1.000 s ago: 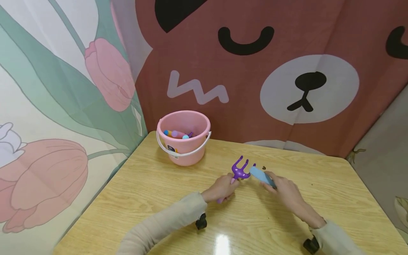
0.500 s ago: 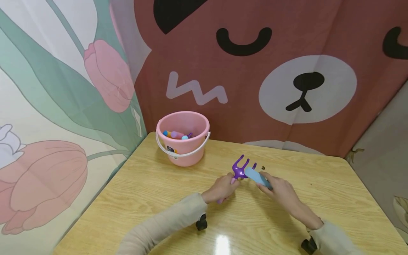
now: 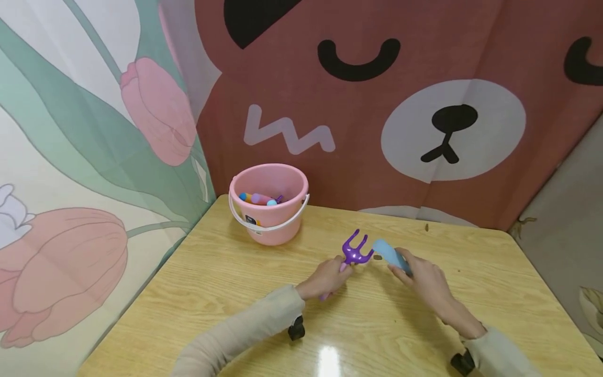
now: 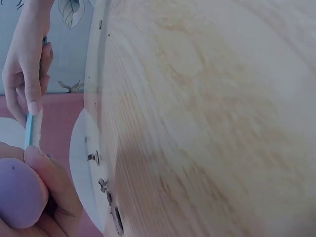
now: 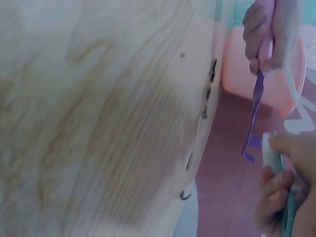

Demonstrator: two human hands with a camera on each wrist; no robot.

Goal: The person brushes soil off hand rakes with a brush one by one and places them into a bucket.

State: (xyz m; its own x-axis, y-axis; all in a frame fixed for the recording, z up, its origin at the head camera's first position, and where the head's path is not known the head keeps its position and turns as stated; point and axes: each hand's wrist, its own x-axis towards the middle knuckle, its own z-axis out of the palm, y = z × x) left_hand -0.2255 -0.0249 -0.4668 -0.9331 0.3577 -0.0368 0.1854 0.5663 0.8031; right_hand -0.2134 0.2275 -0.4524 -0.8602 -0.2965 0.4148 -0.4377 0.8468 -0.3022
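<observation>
My left hand grips a small garden hand fork by its lilac-pink handle, purple tines pointing up and away. The rounded handle end fills a corner of the left wrist view. In my right hand is a light blue brush, pinched between thumb and fingers. Pale bristles show on it in the right wrist view. Its front end sits right beside the fork's rightmost tine. Dark bits of dirt appear just below the brush tip.
A pink bucket with a white handle stands at the back left of the wooden table, holding several coloured-handled tools. Another dark bit lies by the back edge. Printed curtains hang behind and beside the table.
The brush has gone left over the fork's head, then back right, off the tines. Dark bits show at new spots near the brush and the back edge. The left hand and fork stay nearly still.
</observation>
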